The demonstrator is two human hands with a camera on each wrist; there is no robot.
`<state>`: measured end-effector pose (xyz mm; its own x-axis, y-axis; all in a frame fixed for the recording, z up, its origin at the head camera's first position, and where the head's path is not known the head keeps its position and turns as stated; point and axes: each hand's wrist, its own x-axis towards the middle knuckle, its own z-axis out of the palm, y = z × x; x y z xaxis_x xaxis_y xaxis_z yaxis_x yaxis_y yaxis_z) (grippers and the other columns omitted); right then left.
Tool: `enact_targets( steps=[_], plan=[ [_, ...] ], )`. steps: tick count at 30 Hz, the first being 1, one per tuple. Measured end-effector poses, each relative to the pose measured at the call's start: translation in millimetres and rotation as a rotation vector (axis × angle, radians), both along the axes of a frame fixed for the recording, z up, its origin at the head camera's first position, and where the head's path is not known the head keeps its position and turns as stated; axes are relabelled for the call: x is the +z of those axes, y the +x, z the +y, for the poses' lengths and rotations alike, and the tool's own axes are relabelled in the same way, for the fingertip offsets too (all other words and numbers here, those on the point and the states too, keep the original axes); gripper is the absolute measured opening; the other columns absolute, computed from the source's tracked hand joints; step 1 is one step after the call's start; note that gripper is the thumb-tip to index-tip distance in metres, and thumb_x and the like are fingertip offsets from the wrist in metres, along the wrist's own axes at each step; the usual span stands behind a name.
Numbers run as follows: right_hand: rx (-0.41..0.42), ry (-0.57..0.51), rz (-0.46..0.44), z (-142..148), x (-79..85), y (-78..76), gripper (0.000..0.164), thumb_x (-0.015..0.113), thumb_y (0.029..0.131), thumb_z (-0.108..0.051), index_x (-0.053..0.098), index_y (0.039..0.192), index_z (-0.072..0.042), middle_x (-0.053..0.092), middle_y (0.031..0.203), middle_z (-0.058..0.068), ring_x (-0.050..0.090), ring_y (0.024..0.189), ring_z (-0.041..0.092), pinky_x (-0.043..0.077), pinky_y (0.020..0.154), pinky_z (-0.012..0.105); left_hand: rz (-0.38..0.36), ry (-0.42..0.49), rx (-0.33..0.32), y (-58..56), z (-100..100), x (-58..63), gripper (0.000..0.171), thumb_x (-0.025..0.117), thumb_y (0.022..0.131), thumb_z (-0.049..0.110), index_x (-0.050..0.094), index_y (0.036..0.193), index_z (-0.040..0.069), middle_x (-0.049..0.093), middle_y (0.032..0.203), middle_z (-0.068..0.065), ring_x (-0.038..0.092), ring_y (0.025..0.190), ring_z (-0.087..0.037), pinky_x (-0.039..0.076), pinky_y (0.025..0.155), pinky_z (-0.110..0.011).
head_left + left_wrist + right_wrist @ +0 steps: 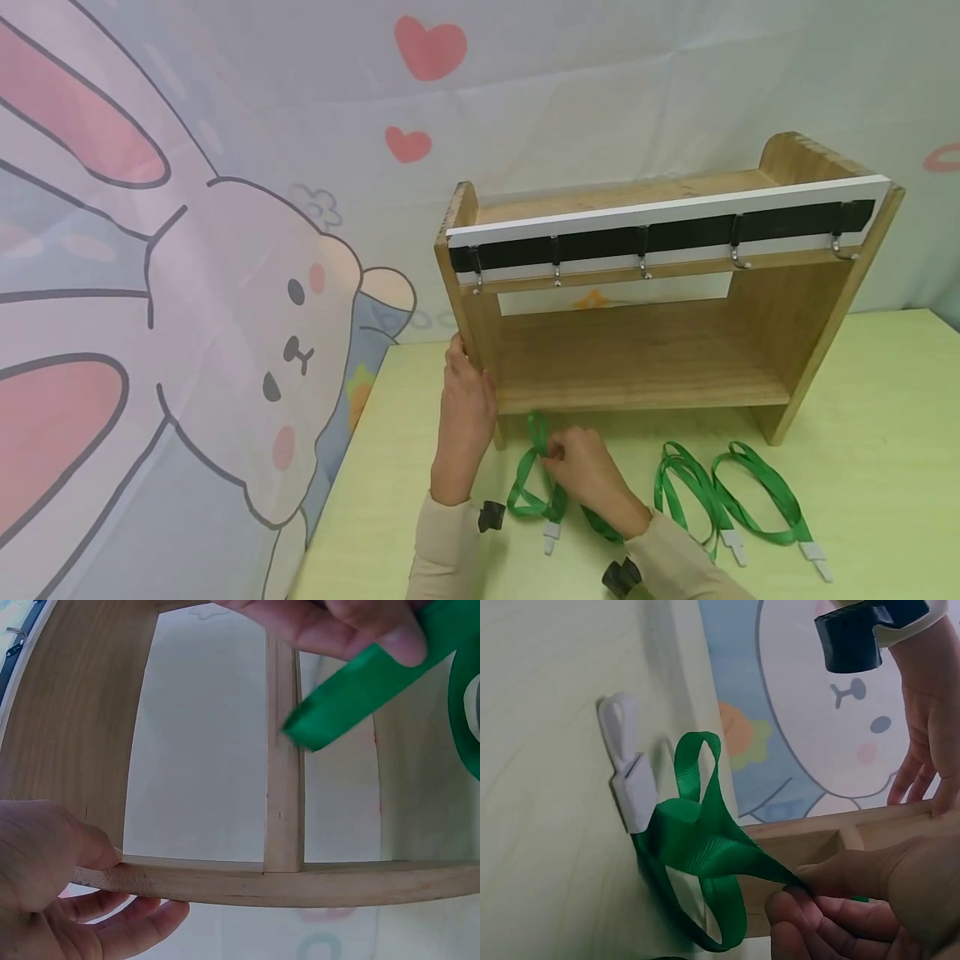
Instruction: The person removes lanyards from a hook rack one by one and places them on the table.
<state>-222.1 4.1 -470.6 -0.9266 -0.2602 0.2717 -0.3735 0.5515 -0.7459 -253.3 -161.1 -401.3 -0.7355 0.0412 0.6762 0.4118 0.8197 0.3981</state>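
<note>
A small wooden shelf [645, 354] stands on the table, a row of several metal hooks along its upper front. My left hand [467, 417] grips its left side panel; in the left wrist view the thumb and fingers go round the edge of the wooden panel [225, 885]. Below the shelf's front left corner, my right hand [588, 471] pinches a green lanyard [712, 851] between thumb and fingers. The lanyard's upper loop is lifted, and its white plastic clip [551, 535] lies low near the table. No lanyard hangs on the hooks.
Two green lanyards [772, 492] with white clips lie looped on the table [892, 450] at the right. Another green lanyard [602, 525] is partly hidden under my right forearm. Behind the shelf hangs a cloth [570, 108] with a cartoon rabbit and hearts.
</note>
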Motion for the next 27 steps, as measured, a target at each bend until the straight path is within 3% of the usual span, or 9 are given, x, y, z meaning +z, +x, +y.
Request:
enact_targets(
  steps=[9,16,24,27],
  plan=[
    [-0.018,0.038,-0.017,1,-6.9,-0.9,0.025,0.073,0.084,0.004,0.065,0.063,-0.008,0.052,0.055,-0.007,0.043,0.047,0.006,0.035,0.043,0.021,0.007,0.002,0.001,1.0,1,1.2,0.063,0.060,0.094,-0.010,0.020,0.142,-0.009,0.050,0.120,-0.037,0.062,0.102,-0.051,0.058,0.076,-0.053],
    [-0.023,0.107,-0.044,2,-9.1,0.6,0.041,0.069,0.083,0.006,0.046,0.055,-0.014,0.028,0.052,-0.010,0.028,0.046,0.006,0.021,0.042,0.021,0.002,0.004,0.009,1.5,1,1.2,0.063,0.061,0.094,-0.009,0.020,0.142,-0.008,0.050,0.120,-0.037,0.063,0.102,-0.051,0.058,0.076,-0.054],
    [-0.017,0.169,-0.065,2,-10.7,2.7,0.036,0.071,0.085,0.001,0.054,0.056,-0.014,0.043,0.053,-0.007,0.037,0.045,0.007,0.030,0.041,0.021,0.008,-0.002,0.001,1.5,0,0.9,0.064,0.062,0.093,-0.011,0.020,0.142,-0.008,0.050,0.120,-0.037,0.063,0.102,-0.050,0.058,0.077,-0.053],
    [-0.008,0.177,-0.068,3,-10.0,3.2,0.037,0.070,0.085,0.000,0.054,0.055,-0.014,0.041,0.052,-0.008,0.036,0.044,0.007,0.029,0.041,0.021,0.006,-0.006,0.007,1.4,0,0.9,0.064,0.062,0.094,-0.010,0.020,0.142,-0.008,0.051,0.120,-0.037,0.063,0.102,-0.050,0.058,0.076,-0.052]
  ],
)
